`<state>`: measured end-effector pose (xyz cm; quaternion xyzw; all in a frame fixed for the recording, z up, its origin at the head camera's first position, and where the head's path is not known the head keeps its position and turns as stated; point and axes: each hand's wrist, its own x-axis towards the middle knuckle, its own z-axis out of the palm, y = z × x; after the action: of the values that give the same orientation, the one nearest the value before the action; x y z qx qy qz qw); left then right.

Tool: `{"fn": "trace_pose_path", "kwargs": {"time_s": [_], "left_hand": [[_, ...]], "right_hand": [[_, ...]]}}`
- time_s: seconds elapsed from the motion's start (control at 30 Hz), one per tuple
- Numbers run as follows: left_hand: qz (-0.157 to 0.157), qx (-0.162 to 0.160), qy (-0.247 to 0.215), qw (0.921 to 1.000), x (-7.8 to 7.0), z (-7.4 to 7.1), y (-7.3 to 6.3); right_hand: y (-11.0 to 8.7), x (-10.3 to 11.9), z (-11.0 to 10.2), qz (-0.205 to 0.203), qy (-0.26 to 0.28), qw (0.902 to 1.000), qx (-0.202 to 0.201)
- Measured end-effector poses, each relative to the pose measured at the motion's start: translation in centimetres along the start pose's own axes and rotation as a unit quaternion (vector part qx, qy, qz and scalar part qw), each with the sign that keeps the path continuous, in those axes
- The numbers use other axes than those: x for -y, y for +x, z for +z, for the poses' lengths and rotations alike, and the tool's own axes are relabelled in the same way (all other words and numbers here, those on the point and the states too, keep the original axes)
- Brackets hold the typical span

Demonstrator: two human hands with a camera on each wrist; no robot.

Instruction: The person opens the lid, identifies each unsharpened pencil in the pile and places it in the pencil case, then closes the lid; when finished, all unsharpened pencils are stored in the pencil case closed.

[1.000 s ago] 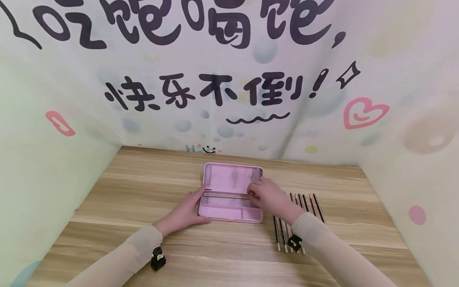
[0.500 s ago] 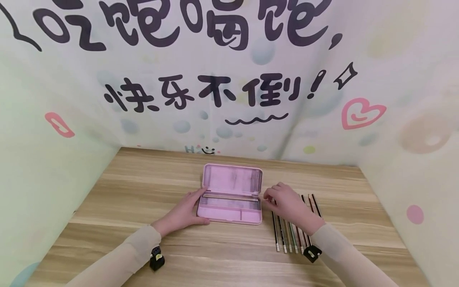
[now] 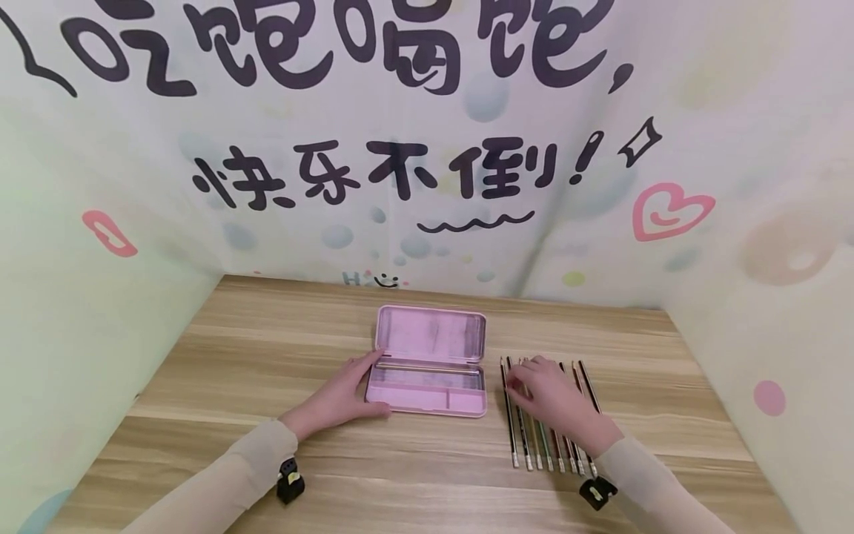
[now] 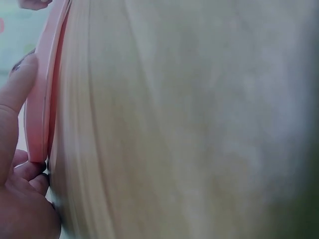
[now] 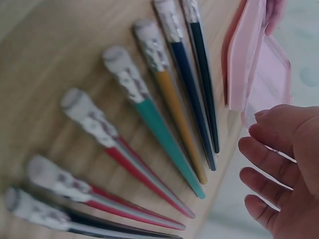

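Note:
A pink pencil case [image 3: 408,399] lies open on the table, lid tilted back. Along its back runs a pencil [image 3: 427,368]. My left hand [image 3: 339,399] holds the case's left end, thumb at the front corner and fingers by the hinge. In the left wrist view, the hand [image 4: 20,189] wraps the end of the pink case [image 4: 42,94]. To the right, a row of several pencils [image 3: 511,426] lies side by side, eraser ends toward me. Over their far ends hovers my right hand [image 3: 557,400]. The right wrist view shows its fingers [image 5: 269,159] loosely bent, holding nothing.
Wood-grain table [image 3: 400,475] stretches around the case and pencils. A printed cloth wall [image 3: 320,245] with lettering stands behind, and pale side walls [image 3: 80,334] close in left and right. Each wrist carries a small black device [image 3: 290,482].
My right hand has moved right, from inside the case's right end to above the pencils. The left hand has kept its hold on the case, which has stayed in place.

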<state>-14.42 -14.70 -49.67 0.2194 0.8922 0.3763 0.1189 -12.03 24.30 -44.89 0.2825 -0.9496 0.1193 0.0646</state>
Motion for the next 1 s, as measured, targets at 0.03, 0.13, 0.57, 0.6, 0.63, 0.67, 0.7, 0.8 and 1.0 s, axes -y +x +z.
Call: {"fn": "trace_pose_path", "kwargs": {"time_s": [0.03, 0.13, 0.57, 0.6, 0.63, 0.67, 0.7, 0.8, 1.0], "left_hand": [[-0.002, -0.001, -0.002, 1.0, 0.0, 0.0, 0.0], [-0.006, -0.004, -0.004, 1.0, -0.2, 0.0, 0.0], [-0.006, -0.015, -0.014, 0.9998, -0.4, -0.2, -0.1], [-0.01, -0.015, -0.015, 0.9997, -0.5, -0.2, -0.1], [-0.015, -0.015, -0.016, 0.9997, -0.4, -0.2, -0.1], [-0.02, -0.014, -0.016, 0.9996, -0.4, -0.1, -0.2], [-0.023, -0.013, -0.016, 0.9995, -0.4, -0.1, -0.2], [-0.023, -0.014, -0.013, 0.9995, -0.4, 0.0, 0.0], [-0.019, -0.021, -0.022, 0.9994, -0.2, 0.3, -0.3]], "right_hand": [[-0.2, 0.1, 0.0, 0.006, 0.0, 1.0, 0.004], [-0.7, 0.4, 0.2, 0.027, 0.007, 0.9996, 0.007], [-2.2, 1.8, 1.1, 0.076, -0.013, 0.9961, -0.043], [-2.3, 1.9, 1.2, 0.072, -0.019, 0.9959, -0.05], [-2.4, 2.1, 1.2, 0.07, -0.025, 0.9957, -0.055], [-2.5, 2.2, 1.3, 0.067, -0.03, 0.9956, -0.058], [-2.7, 2.4, 1.4, 0.067, -0.033, 0.9953, -0.062], [-3.0, 2.6, 1.4, 0.074, -0.043, 0.9942, -0.066], [-3.4, 3.0, 1.8, 0.096, -0.042, 0.9929, -0.056]]}}
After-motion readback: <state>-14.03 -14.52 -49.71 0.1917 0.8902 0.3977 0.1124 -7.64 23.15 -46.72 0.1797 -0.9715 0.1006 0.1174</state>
